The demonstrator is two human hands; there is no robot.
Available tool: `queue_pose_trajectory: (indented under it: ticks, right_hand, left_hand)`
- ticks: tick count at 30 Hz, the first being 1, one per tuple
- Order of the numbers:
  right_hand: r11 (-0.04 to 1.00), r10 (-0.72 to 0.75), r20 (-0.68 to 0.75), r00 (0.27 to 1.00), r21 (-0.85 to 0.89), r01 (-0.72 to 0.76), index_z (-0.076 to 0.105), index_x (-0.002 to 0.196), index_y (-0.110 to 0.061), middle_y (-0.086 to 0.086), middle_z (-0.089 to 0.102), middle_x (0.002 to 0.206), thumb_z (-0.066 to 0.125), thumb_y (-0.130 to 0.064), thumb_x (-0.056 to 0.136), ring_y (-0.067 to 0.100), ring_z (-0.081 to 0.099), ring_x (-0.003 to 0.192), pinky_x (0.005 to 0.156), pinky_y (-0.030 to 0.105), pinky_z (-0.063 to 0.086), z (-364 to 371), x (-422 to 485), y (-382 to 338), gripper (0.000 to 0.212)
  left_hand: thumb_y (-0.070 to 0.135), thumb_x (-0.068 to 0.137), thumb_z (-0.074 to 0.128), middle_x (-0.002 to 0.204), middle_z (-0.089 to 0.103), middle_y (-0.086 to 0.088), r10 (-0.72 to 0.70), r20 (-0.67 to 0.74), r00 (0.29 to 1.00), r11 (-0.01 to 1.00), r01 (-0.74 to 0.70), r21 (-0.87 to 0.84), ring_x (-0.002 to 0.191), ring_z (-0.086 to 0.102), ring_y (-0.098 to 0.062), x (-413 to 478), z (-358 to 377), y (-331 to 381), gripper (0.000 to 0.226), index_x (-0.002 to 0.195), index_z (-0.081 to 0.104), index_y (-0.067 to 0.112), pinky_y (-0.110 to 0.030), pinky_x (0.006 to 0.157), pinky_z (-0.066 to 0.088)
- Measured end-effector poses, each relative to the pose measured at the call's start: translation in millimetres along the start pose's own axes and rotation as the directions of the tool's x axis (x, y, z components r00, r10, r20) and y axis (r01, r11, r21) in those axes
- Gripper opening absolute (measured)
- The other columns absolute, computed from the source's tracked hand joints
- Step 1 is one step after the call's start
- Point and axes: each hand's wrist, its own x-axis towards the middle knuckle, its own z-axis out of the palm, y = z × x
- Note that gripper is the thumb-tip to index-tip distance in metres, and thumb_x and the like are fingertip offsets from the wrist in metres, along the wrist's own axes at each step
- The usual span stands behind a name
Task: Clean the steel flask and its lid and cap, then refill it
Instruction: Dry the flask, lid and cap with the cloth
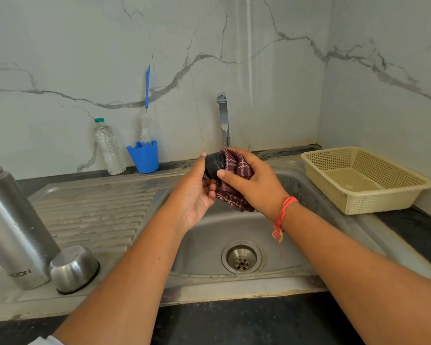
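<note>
The left hand [197,192] curls its fingers round the black lid [214,164]. The right hand [256,185] grips a dark red checked cloth [235,166] and presses it on the lid. Both are above the sink [204,245]. The steel flask [13,220] stands far left, with the steel cap [72,267] upside down right beside it.

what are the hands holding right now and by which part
The left hand grips the black lid by its side. The right hand holds the maroon cloth bunched in its fingers, pressed against the lid.
</note>
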Motion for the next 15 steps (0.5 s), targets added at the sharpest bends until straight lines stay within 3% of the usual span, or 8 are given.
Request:
queue_pose_trajectory:
  ticks: [6,10,15]
  right_hand:
    - [0.988,0.100,-0.062,0.993,0.123,-0.092,0.064,0.130,-0.025,0.001,0.073,0.115,0.073,-0.028,0.092,0.017,0.070,0.107,0.099,0.046,0.055,-4.5,4.9,2.1,0.039]
    - [0.967,0.181,-0.076,0.980,0.194,-0.164,0.069,0.123,-0.026,0.001,0.075,0.110,0.063,-0.025,0.098,0.018,0.071,0.104,0.098,0.048,0.056,-6.9,5.6,1.1,0.025]
    - [0.968,0.224,-0.057,0.973,0.126,-0.215,0.069,0.122,-0.029,-0.001,0.075,0.112,0.057,-0.029,0.100,0.016,0.071,0.104,0.098,0.045,0.056,-7.8,5.7,2.4,0.025]
  left_hand:
    - [0.045,0.101,0.060,0.101,0.069,-0.002,0.107,0.100,0.989,0.994,-0.102,-0.045,0.067,0.053,-0.005,-1.0,0.6,1.4,0.048,0.135,0.064,0.011,-0.020,0.063,0.047]
    - [0.030,0.099,0.066,0.114,0.066,-0.006,0.146,0.156,0.977,0.987,-0.154,0.038,0.083,0.056,-0.012,-3.3,-0.3,0.7,0.039,0.138,0.060,0.028,-0.026,0.074,0.050]
    - [0.028,0.099,0.067,0.096,0.075,-0.003,0.116,0.156,0.981,0.978,-0.140,0.154,0.086,0.064,-0.014,-4.2,-2.4,3.0,0.020,0.117,0.066,0.020,-0.028,0.075,0.048]
